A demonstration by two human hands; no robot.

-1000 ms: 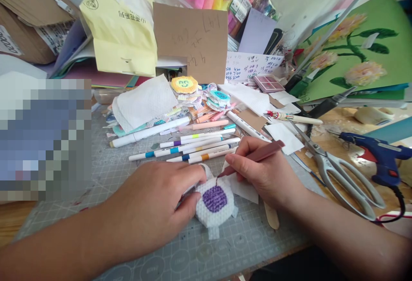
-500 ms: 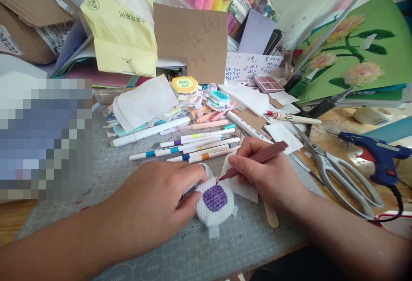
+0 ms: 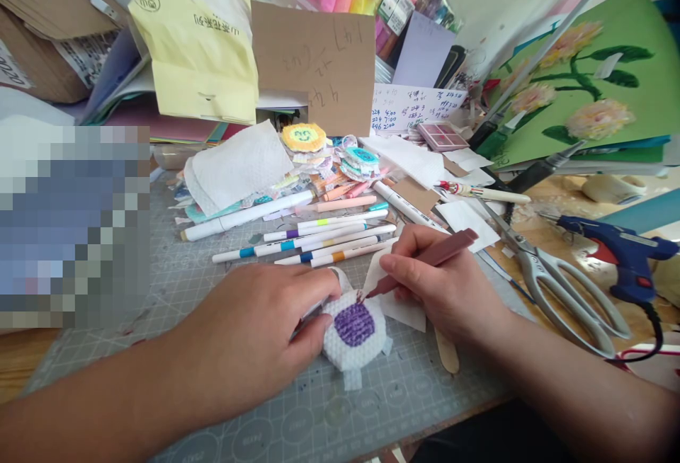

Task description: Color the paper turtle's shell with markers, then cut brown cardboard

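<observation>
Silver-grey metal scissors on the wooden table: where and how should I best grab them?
I'd grip the scissors by their large looped handles, from above on the near side: the loops lie nearest the camera, the blades point away. Mind the black cord of the blue plastic glue gun by the handles' near end.

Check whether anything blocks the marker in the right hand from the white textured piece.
Nothing visible does: the right hand holds the brown marker with its tip at the top edge of the white textured piece, above the purple patch.
</observation>
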